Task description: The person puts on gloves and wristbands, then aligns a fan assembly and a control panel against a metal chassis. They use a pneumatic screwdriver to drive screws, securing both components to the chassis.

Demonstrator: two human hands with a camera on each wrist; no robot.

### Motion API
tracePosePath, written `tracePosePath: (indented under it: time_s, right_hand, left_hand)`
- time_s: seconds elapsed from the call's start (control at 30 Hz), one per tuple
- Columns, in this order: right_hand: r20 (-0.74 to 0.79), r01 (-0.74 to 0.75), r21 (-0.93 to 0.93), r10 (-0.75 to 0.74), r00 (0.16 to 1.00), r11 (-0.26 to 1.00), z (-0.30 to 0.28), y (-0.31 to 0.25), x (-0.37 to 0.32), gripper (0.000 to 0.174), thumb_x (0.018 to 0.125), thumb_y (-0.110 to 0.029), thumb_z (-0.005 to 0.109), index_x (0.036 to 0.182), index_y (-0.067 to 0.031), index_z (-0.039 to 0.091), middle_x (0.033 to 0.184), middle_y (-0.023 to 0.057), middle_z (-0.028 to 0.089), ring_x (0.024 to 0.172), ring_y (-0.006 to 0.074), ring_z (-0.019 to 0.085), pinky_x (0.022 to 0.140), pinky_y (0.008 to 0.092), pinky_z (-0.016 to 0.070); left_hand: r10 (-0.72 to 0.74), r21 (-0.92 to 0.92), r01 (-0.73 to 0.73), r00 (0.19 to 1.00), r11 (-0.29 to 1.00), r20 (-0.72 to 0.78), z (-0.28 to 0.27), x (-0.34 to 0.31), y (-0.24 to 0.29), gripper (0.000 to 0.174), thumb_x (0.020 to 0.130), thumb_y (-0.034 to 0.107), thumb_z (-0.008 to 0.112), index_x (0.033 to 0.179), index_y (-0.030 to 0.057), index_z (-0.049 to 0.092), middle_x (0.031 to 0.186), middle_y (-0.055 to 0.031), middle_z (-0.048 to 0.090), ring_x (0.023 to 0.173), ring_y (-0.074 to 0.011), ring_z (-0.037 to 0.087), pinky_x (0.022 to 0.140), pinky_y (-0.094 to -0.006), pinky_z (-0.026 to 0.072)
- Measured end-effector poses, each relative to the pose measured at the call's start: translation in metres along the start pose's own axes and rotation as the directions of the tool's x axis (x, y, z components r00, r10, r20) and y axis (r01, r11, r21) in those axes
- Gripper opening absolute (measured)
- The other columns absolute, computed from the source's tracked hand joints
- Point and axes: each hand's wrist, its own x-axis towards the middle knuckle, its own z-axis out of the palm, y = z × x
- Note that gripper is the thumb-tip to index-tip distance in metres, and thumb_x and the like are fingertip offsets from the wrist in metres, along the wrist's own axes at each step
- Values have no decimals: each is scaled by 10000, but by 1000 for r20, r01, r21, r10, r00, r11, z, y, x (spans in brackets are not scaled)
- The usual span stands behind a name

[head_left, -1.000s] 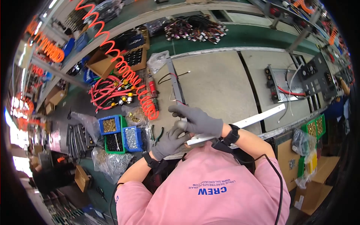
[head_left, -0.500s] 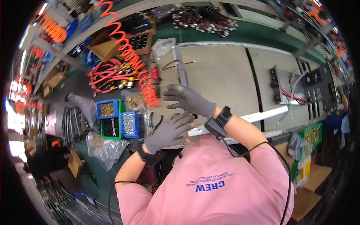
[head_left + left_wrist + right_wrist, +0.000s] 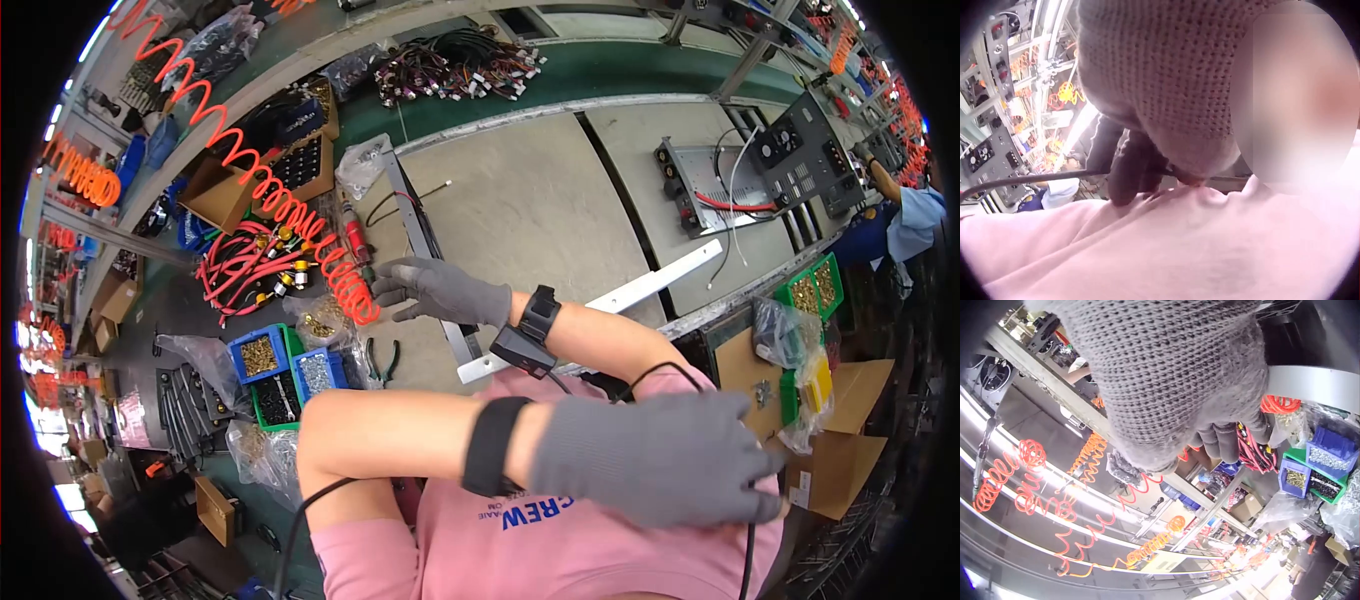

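In the head view my left hand (image 3: 660,460), in a grey knit glove, is crossed over the chest to the right side of the pink shirt (image 3: 440,540). Its fingertips meet the cloth beside a black cable (image 3: 1029,179) in the left wrist view; whether they pinch anything I cannot tell. Over the bench, my gloved right hand (image 3: 445,292) has loosely spread fingers with nothing in them. Beneath it runs a dark grey metal bar (image 3: 418,225), partly hidden by the hand. A white metal bar (image 3: 650,283) lies slantwise beyond the right forearm.
To the left are small-parts bins (image 3: 315,372), green-handled pliers (image 3: 382,362), red cables (image 3: 245,265) and an orange coiled hose (image 3: 345,290). An opened metal chassis (image 3: 720,185) stands at the right. Another person (image 3: 905,215) is at the far right.
My left hand has left the bench and swung across the chest to the right. The right hand has shifted left in the view, fingers still loose. The head view has turned slightly.
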Motion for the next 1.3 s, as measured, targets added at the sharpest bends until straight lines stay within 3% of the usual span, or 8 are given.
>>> tracePosePath:
  time_s: [0.23,0.53,0.93,1.0,1.07,1.13,1.2,1.3]
  right_hand:
    - [-9,6,-7,-6,1000,1000,2,0,0,473,928,-297,408,1291,-6,326,1149,107,479,1030,198,487,865,367,429]
    - [44,8,-2,-8,999,1000,-1,6,-5,475,893,-229,449,1277,15,312,1198,126,455,1055,213,478,899,374,426]
    - [76,-2,-28,4,997,1000,-2,6,-4,386,872,-221,476,1194,-16,418,1114,97,502,1036,184,515,825,355,457]
    - [76,9,-63,-4,997,998,-3,5,-4,388,873,-201,465,1203,-4,411,1138,107,494,1051,206,513,830,367,462]
    - [94,-21,-55,26,995,998,-5,5,-1,391,874,-194,462,1208,1,407,1154,111,489,1059,213,510,836,368,463]
    - [122,-54,-42,58,991,998,-4,4,-1,393,875,-186,459,1213,7,403,1171,116,484,1067,220,508,842,370,464]
    - [91,-36,-44,40,995,998,-3,-1,-4,393,872,-178,464,1213,7,405,1195,122,473,1078,223,504,850,368,464]
    - [40,-77,-63,80,996,995,-5,-1,-8,383,868,-180,480,1199,5,428,1180,121,487,1072,219,509,853,357,458]
  left_hand:
    - [128,-31,-139,966,990,-223,22,41,5,140,724,188,543,752,75,619,692,-46,566,697,-198,543,654,-349,411]
    - [-562,227,516,718,826,410,69,46,-85,189,702,325,624,796,180,702,744,-55,649,734,-223,614,577,-339,466]
    - [-546,-768,544,778,338,311,75,0,-133,336,785,248,602,986,-20,604,713,-82,613,636,-120,576,575,-272,450]
    - [-580,-731,585,749,352,320,89,0,-135,314,776,226,606,991,-2,615,752,-82,634,653,-141,600,581,-285,463]
    - [-798,234,778,493,583,347,93,5,-125,310,773,248,597,986,23,624,798,-99,647,677,-204,624,613,-315,483]
    - [-837,286,804,416,521,354,83,0,-122,339,760,296,591,1002,61,624,847,-137,639,759,-274,624,690,-352,487]
    - [-562,-125,613,775,780,291,80,-22,-139,349,768,310,575,1029,80,607,900,-153,618,861,-305,592,749,-380,468]
    - [-722,-163,719,690,676,52,28,-41,-94,332,791,271,557,1077,103,580,979,-123,590,938,-309,547,787,-398,445]
